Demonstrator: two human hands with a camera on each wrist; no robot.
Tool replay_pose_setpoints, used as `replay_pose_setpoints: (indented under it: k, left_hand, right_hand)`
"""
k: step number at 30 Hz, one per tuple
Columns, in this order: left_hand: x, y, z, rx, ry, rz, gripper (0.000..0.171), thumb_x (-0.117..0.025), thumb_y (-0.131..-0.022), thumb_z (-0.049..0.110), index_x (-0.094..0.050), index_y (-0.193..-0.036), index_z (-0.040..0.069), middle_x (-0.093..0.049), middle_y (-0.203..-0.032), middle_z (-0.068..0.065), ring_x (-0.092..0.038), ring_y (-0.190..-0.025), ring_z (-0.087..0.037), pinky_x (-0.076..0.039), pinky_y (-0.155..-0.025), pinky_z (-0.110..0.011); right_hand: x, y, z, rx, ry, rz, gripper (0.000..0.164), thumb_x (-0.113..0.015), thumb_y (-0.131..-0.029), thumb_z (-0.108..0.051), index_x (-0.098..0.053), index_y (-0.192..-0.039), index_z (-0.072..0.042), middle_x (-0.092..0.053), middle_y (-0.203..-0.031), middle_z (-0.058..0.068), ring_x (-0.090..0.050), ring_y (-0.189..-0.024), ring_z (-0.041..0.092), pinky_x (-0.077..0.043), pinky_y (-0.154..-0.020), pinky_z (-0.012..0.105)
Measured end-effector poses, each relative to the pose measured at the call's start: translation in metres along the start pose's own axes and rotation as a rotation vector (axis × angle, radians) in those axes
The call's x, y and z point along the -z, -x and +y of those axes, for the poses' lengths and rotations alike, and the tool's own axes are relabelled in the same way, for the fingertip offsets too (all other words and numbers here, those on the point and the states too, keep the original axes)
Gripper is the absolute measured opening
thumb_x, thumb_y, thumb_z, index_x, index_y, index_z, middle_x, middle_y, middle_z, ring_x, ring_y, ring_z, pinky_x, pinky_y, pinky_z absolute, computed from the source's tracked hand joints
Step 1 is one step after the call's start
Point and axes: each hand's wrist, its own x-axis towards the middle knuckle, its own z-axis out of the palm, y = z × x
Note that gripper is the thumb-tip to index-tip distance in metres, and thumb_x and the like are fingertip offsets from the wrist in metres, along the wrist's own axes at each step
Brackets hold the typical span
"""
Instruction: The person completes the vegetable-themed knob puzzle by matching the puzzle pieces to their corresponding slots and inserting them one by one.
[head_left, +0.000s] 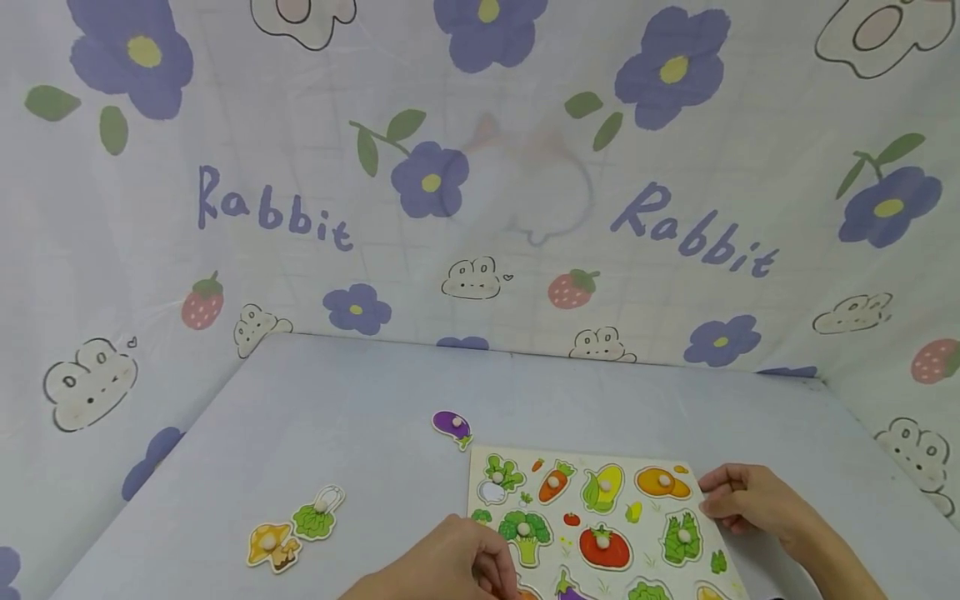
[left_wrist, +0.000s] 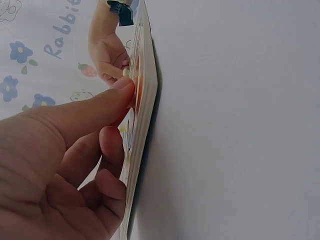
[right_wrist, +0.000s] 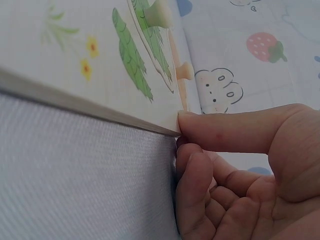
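A wooden vegetable knob puzzle board (head_left: 637, 457) lies at the front right of the table in the head view. My left hand (head_left: 450, 558) is at its lower left, thumb and index finger pinching at an orange vegetable piece (left_wrist: 140, 87); the fingertips hide its knob. The other left fingers curl beside the board face. At the board's right edge, my right hand (head_left: 757, 504) grips the rim between thumb and fingers, also seen in the right wrist view. Tomato (head_left: 603, 550), broccoli (head_left: 528, 548), corn (head_left: 603, 487) and several other pieces sit in their slots.
Loose on the table are an eggplant piece (head_left: 450, 423) just off the board's far left corner, and a cabbage piece (head_left: 315, 521) and a mushroom piece (head_left: 272, 546) farther left. A printed curtain (head_left: 510, 250) hangs along the back and sides.
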Motion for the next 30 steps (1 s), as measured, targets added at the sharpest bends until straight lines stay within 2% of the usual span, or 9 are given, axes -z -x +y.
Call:
replay_pose_setpoints:
  k: [8,20,30]
  left_hand:
    - [0.0040,0.0009,0.0022,-0.037,-0.030,-0.003,0.013,-0.079,-0.080,0.002,-0.070,-0.079,0.011,-0.068,-0.072,0.009,-0.057,-0.060,-0.003,-0.050,-0.062,-0.020]
    - [0.0066,0.0001,0.0003,-0.062,-0.007,-0.009,0.014,-0.079,-0.079,-0.001,-0.069,-0.080,0.009,-0.069,-0.075,0.007,-0.060,-0.063,-0.003,-0.053,-0.066,-0.022]
    - [0.0054,0.0004,0.0009,-0.013,0.013,0.012,0.014,-0.079,-0.080,-0.001,-0.070,-0.079,0.010,-0.069,-0.073,0.005,-0.059,-0.060,-0.004,-0.052,-0.065,-0.021]
  right_hand:
    - [0.0014,0.0004,0.0003,0.005,0.002,-0.007,0.032,-0.074,-0.082,-0.007,-0.060,-0.109,0.005,-0.062,-0.081,0.005,-0.055,-0.070,0.021,-0.048,-0.061,0.033]
    - [0.0033,0.0002,0.0033,0.019,-0.015,-0.023,0.030,-0.074,-0.082,-0.006,-0.061,-0.107,0.005,-0.062,-0.080,0.005,-0.055,-0.070,0.021,-0.048,-0.061,0.032]
    - [0.0034,0.0003,0.0028,0.019,-0.016,-0.025,0.032,-0.075,-0.083,-0.008,-0.060,-0.109,0.005,-0.062,-0.081,0.005,-0.055,-0.070,0.021,-0.048,-0.061,0.032]
